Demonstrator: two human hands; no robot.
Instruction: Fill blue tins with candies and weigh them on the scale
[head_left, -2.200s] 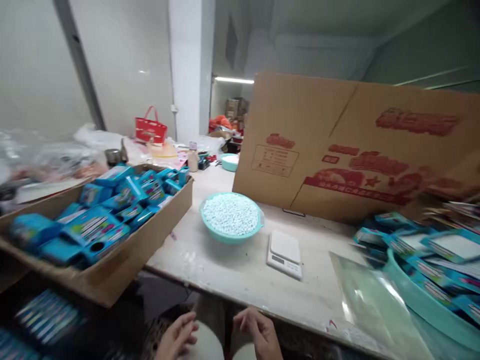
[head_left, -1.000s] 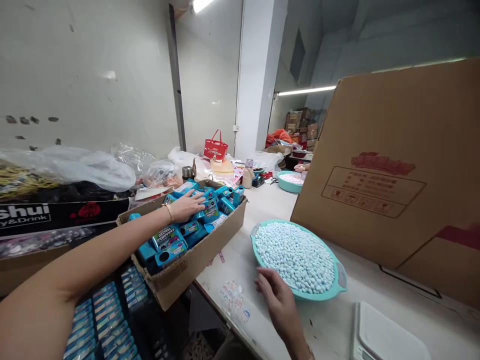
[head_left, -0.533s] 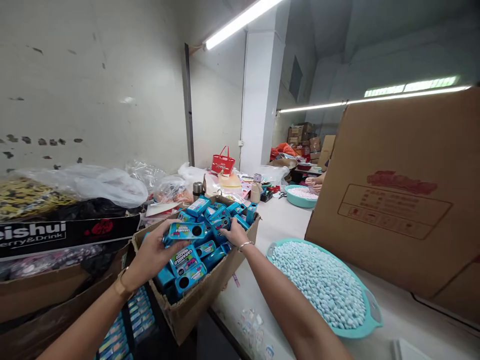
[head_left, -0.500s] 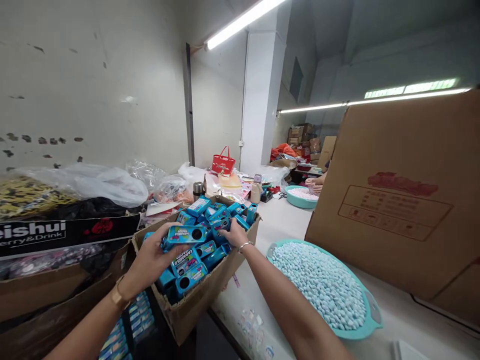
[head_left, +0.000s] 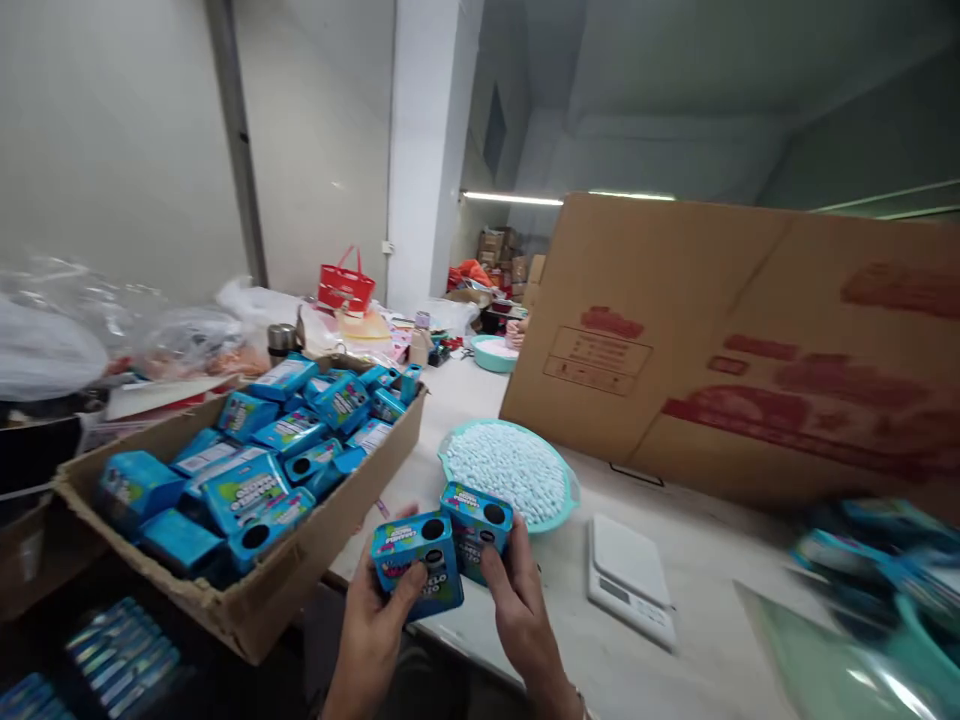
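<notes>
My left hand [head_left: 373,625] is closed around a blue candy box [head_left: 418,560] with a round black spot on its top. A second blue candy box [head_left: 480,520] is gripped in my right hand [head_left: 521,615], its side against or very close to the first. Both are held over the table's front edge. To the left, an open cardboard carton [head_left: 330,505] is heaped with more blue boxes of the same kind. Just behind my hands stands a turquoise basin [head_left: 566,505] full of small pale blue candies.
A white digital scale [head_left: 630,580] lies on the table [head_left: 570,620] to the right. Behind it stands a large cardboard panel [head_left: 675,350]. At the far right are blurred blue boxes [head_left: 885,560] and another turquoise basin [head_left: 926,640]. A co-worker's hand [head_left: 516,332] shows beyond the panel.
Both hands have left the carton, moving right and toward me, each with a blue box. The view has turned right, bringing the scale and the far-right boxes into sight.
</notes>
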